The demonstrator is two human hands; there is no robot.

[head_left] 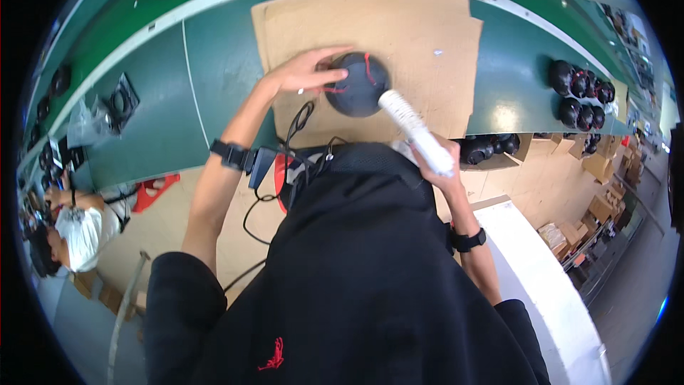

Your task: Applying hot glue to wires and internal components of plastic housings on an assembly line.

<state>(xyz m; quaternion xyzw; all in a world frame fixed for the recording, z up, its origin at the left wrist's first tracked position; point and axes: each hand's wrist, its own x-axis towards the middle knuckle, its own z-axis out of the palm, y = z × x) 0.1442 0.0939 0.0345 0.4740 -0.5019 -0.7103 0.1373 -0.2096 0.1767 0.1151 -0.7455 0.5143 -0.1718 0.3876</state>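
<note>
Now the left hand [303, 71] steadies the black round speaker [358, 84]; right hand [436, 165] grips the white tool [415, 130] from five o'clock, which could snag the red wires [368, 70].

Brown cardboard boxes [602, 203] stood stacked on the floor along the right side, past the green bench's right end. A crumpled clear plastic bag [84, 122] lay near the bench's left end. No labels, signs or screens showed.
</note>
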